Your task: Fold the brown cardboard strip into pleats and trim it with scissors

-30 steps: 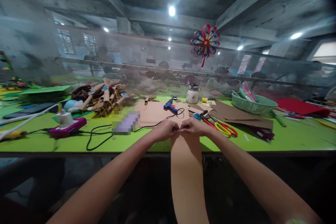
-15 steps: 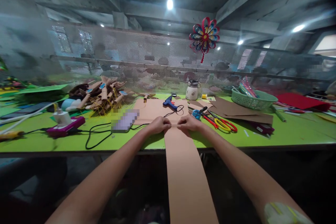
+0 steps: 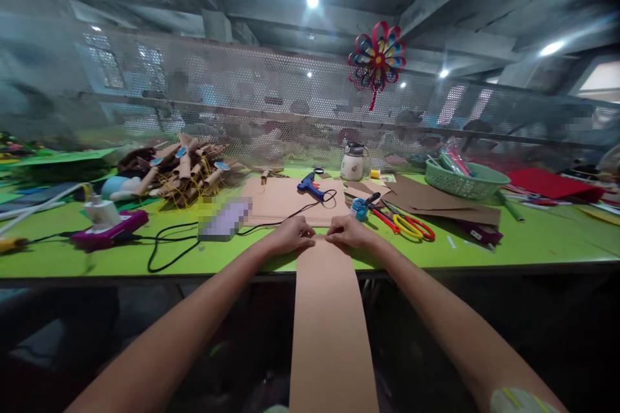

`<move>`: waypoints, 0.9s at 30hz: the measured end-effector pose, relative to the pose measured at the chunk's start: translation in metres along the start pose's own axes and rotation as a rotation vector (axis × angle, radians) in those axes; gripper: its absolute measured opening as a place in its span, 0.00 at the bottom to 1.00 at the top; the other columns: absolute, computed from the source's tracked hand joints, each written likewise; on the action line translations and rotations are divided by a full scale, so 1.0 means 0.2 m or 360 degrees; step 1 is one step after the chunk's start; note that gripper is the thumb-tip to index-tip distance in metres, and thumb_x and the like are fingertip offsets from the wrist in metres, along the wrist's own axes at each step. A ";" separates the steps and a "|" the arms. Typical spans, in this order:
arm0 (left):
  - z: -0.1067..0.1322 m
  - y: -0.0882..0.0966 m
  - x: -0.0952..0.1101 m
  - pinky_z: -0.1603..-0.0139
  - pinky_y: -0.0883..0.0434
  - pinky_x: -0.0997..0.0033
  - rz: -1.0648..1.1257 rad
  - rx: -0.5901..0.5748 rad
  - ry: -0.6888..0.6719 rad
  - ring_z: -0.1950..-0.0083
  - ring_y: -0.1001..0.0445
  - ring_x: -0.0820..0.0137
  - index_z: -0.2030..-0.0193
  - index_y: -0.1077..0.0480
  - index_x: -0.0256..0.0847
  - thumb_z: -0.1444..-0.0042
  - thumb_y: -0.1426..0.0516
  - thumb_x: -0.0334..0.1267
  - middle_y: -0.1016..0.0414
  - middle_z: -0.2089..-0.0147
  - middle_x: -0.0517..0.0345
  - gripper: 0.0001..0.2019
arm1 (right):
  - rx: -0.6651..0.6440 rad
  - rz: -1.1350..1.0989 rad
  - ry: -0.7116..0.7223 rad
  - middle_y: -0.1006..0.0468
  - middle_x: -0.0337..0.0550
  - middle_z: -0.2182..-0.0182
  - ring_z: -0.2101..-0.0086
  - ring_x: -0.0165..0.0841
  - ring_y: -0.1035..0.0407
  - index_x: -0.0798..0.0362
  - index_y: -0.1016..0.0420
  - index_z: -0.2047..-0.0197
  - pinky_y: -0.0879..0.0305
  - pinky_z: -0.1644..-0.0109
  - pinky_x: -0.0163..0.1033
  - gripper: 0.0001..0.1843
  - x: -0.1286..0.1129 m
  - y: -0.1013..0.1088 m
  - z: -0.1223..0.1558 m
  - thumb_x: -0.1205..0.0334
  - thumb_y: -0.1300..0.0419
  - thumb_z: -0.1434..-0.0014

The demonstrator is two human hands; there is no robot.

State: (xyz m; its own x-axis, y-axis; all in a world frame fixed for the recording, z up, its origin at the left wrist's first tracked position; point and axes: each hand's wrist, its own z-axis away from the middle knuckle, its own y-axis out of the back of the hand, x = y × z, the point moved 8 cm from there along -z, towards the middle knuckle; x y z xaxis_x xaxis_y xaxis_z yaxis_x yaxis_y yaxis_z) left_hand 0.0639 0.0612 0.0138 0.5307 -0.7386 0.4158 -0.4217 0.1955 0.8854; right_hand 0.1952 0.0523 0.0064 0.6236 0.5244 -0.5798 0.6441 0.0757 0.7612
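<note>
A long strip of brown kraft paper (image 3: 332,322) runs from the table edge down toward me. At its far end my left hand (image 3: 292,234) pinches the left corner between thumb and fingers. My right hand (image 3: 349,232) is closed the same way on the right corner, a short gap from the left. Just beyond my hands lies a stack of brown paper sheets (image 3: 271,203), with a blue glue gun (image 3: 310,186) and its black cord on top. A small blue-capped jar (image 3: 359,208) stands near my right hand, beside scissors with yellow and red handles (image 3: 409,226).
On the green table (image 3: 271,255) lie a phone (image 3: 225,219), a purple power strip (image 3: 111,229) and a heap of rolled paper pieces (image 3: 186,171). A white jar (image 3: 352,162), brown card (image 3: 431,197) and a green basket (image 3: 467,181) stand farther back. Perforated mesh rises behind.
The near part of the paper strip has swung a little left. Both hands keep their pinch at its far end, slightly lower in view. The whole view has shifted slightly.
</note>
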 end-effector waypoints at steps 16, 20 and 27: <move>0.01 -0.01 0.03 0.67 0.40 0.75 -0.0065 0.0077 -0.0155 0.67 0.35 0.72 0.64 0.21 0.40 0.44 0.43 0.38 0.34 0.72 0.58 0.10 | -0.0200 0.0354 0.0349 0.28 0.43 0.73 0.72 0.29 0.35 0.57 0.18 0.67 0.40 0.68 0.32 0.07 -0.11 0.00 0.01 0.69 0.40 0.45; 0.01 -0.01 0.04 0.65 0.39 0.74 -0.0099 0.0135 -0.0234 0.63 0.34 0.70 0.66 0.21 0.40 0.42 0.44 0.40 0.34 0.69 0.56 0.11 | -0.0200 0.0607 0.0428 0.29 0.43 0.73 0.71 0.29 0.36 0.57 0.18 0.67 0.42 0.68 0.32 0.10 -0.15 -0.01 0.02 0.71 0.42 0.43; 0.02 -0.01 0.03 0.68 0.41 0.75 -0.0108 0.0091 -0.0205 0.68 0.36 0.73 0.64 0.21 0.41 0.42 0.45 0.38 0.35 0.71 0.58 0.10 | -0.0071 0.0817 0.0484 0.31 0.44 0.73 0.71 0.30 0.39 0.57 0.21 0.71 0.46 0.69 0.34 0.13 -0.13 -0.04 0.07 0.69 0.46 0.40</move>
State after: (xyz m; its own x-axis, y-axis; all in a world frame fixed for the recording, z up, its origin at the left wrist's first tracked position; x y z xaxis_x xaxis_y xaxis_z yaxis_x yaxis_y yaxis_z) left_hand 0.0656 0.0535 0.0137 0.4624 -0.8261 0.3220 -0.4312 0.1078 0.8958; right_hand 0.1801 0.0264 0.0109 0.6910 0.7222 -0.0305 0.2708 -0.2195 0.9373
